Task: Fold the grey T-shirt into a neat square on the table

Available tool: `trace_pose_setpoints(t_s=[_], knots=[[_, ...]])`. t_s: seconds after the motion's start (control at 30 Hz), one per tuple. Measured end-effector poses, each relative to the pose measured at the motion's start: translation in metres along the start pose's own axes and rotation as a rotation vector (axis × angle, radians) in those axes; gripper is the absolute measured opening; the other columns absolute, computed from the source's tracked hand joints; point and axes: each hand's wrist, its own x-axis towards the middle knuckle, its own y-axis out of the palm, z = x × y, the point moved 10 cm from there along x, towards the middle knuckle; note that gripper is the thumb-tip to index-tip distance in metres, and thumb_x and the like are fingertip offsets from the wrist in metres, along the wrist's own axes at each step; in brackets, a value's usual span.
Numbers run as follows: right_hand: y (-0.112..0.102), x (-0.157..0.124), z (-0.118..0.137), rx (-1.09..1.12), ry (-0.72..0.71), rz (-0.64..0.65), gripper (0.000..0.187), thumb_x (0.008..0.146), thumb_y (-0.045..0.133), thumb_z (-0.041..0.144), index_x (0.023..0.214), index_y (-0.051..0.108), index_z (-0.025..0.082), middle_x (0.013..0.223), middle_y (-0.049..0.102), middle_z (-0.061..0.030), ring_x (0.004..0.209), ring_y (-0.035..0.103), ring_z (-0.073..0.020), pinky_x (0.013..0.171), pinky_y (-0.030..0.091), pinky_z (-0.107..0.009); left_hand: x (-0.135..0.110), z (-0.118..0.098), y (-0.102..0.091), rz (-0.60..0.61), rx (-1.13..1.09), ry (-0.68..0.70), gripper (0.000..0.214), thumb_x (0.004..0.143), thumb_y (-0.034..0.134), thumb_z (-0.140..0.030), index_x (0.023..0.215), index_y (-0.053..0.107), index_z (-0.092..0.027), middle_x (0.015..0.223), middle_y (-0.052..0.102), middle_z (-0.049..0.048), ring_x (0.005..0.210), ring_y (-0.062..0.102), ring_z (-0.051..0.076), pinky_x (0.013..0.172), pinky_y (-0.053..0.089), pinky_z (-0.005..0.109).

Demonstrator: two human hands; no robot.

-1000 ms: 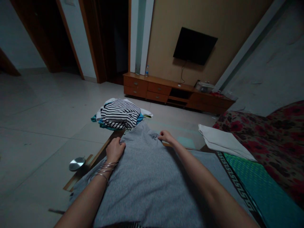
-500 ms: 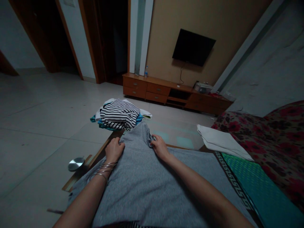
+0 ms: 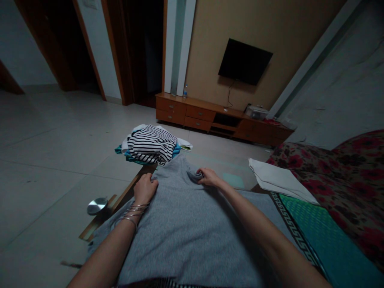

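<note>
A grey T-shirt (image 3: 180,224) lies spread over the table in front of me, with light wrinkles across it. My left hand (image 3: 145,187), with several bangles at the wrist, is closed on the shirt's far left edge. At the far end, my right hand (image 3: 209,177) pinches a folded bit of the shirt's edge and lifts it slightly. Just beyond the shirt's far tip sits a pile of clothes, with a black-and-white striped garment (image 3: 153,142) on top.
A folded white cloth (image 3: 279,180) lies at the right by a green mat (image 3: 324,232) with a patterned border. Beyond it is a floral sofa (image 3: 336,176). A round metal object (image 3: 97,206) is at the left table edge. A TV cabinet (image 3: 198,116) stands along the far wall.
My right hand has moved a little to the right and up, drawing the pinched fold of the shirt outward. My left hand stays at the left edge.
</note>
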Motion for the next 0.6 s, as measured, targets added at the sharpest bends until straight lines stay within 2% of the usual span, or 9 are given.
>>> trace_pose_setpoints(t_s=[0.07, 0.13, 0.3, 0.4, 0.5, 0.6], knots=[[0.0, 0.003, -0.013, 0.078, 0.015, 0.067, 0.04, 0.057, 0.078, 0.024, 0.095, 0.068, 0.018, 0.09, 0.067, -0.0031, 0.088, 0.058, -0.0214, 0.077, 0.04, -0.027, 0.0, 0.0, 0.0, 0.001, -0.003, -0.002, 0.026, 0.083, 0.041, -0.034, 0.095, 0.058, -0.019, 0.099, 0.063, 0.0101, 0.09, 0.06, 0.025, 0.07, 0.041, 0.031], [-0.003, 0.005, -0.022, 0.147, 0.014, 0.082, 0.032, 0.06, 0.075, 0.024, 0.091, 0.068, 0.018, 0.084, 0.067, 0.0, 0.081, 0.06, -0.0177, 0.072, 0.042, -0.024, 0.0, 0.0, -0.001, -0.003, -0.003, -0.002, 0.026, 0.083, 0.041, -0.034, 0.094, 0.058, -0.018, 0.099, 0.063, 0.0103, 0.09, 0.061, 0.026, 0.07, 0.042, 0.032], [-0.013, 0.006, -0.051, 0.256, 0.115, 0.001, 0.036, 0.068, 0.062, 0.016, 0.104, 0.062, 0.013, 0.08, 0.065, -0.0001, 0.069, 0.058, -0.0119, 0.061, 0.042, -0.02, 0.0, 0.001, -0.002, -0.004, -0.008, -0.014, 0.025, 0.082, 0.041, -0.033, 0.094, 0.058, -0.018, 0.099, 0.063, 0.0104, 0.09, 0.061, 0.026, 0.071, 0.042, 0.032], [-0.014, 0.003, -0.065, 0.283, 0.194, 0.005, 0.033, 0.068, 0.06, 0.012, 0.101, 0.064, 0.013, 0.079, 0.066, -0.0021, 0.066, 0.058, -0.0109, 0.061, 0.044, -0.02, 0.0, 0.001, -0.002, -0.008, -0.007, -0.01, 0.025, 0.083, 0.041, -0.033, 0.095, 0.058, -0.019, 0.1, 0.063, 0.0103, 0.091, 0.061, 0.026, 0.071, 0.042, 0.031], [-0.013, -0.002, -0.068, 0.309, 0.244, 0.045, 0.03, 0.072, 0.063, 0.021, 0.102, 0.065, 0.015, 0.088, 0.069, -0.0054, 0.07, 0.061, -0.0119, 0.062, 0.046, -0.02, 0.0, 0.001, 0.0, -0.003, -0.004, -0.009, 0.025, 0.084, 0.041, -0.034, 0.096, 0.058, -0.019, 0.102, 0.063, 0.0102, 0.092, 0.061, 0.026, 0.071, 0.042, 0.031], [-0.009, -0.003, -0.063, 0.288, 0.296, 0.023, 0.042, 0.084, 0.055, 0.038, 0.119, 0.058, 0.015, 0.101, 0.069, -0.0092, 0.078, 0.064, -0.0135, 0.065, 0.048, -0.021, 0.0, 0.001, 0.001, 0.005, 0.0, -0.014, 0.025, 0.084, 0.041, -0.034, 0.097, 0.058, -0.019, 0.103, 0.063, 0.0101, 0.093, 0.061, 0.026, 0.072, 0.042, 0.031]])
